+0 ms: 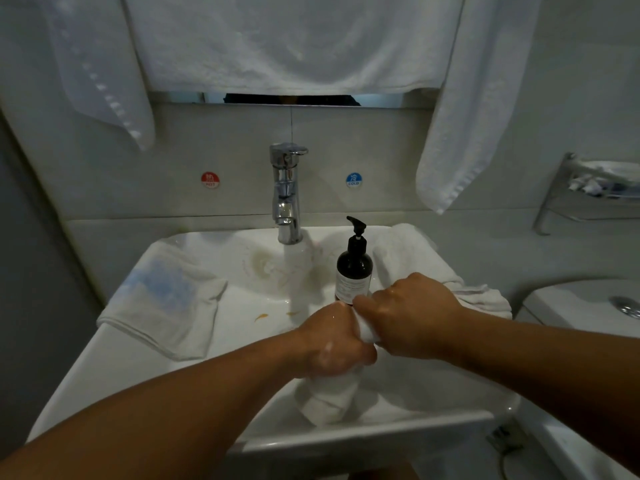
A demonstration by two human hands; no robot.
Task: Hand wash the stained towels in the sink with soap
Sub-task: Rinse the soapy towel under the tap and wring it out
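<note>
left hand (334,344), right hand (410,317), both clenched, touching

Two bare arms and two bare hands show here. The left arm (156,410) is bare all the way to the edge of the view, and so is the right arm (554,358). The left hand (332,341) looks wet and shiny, with little white spots of foam (327,347) on its back. The right hand (412,317) shines a bit at the knuckles.

Bathroom, white sink (114,358), chrome tap (286,192), hung towels (294,43)
</note>
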